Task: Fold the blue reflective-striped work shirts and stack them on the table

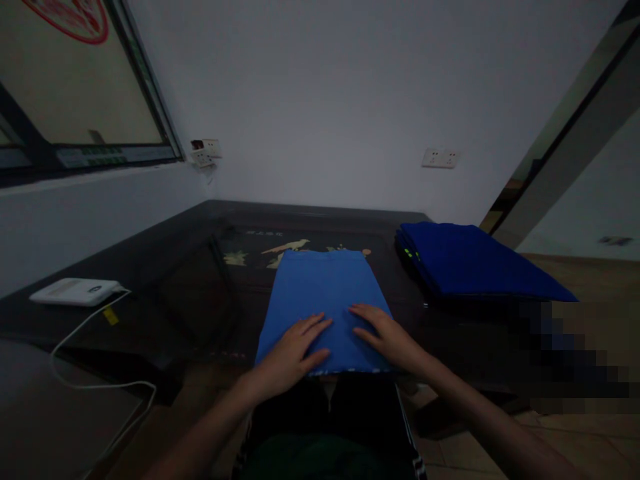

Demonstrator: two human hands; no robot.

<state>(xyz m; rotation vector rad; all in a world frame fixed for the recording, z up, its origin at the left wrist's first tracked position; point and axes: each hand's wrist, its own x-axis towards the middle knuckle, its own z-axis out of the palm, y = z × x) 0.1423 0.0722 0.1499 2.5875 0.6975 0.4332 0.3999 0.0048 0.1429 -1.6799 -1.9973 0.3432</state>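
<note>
A light blue folded cloth (327,283) lies flat on the dark glossy table, its near edge at the table's front edge. My left hand (295,350) rests on the cloth's left near part, palm down with the fingers stretched out. On the right near part lies my right hand (385,333), also flat, fingers spread and pointing inward. A gap of bare cloth separates the two hands. Neither hand grips anything.
A stack of dark blue folded cloth (475,260) sits on the table's right side, overhanging its edge. At the left, a white power bank (77,291) has a white cable (75,385) hanging off the front. Wall sockets (440,158) are beyond the dark table (175,267).
</note>
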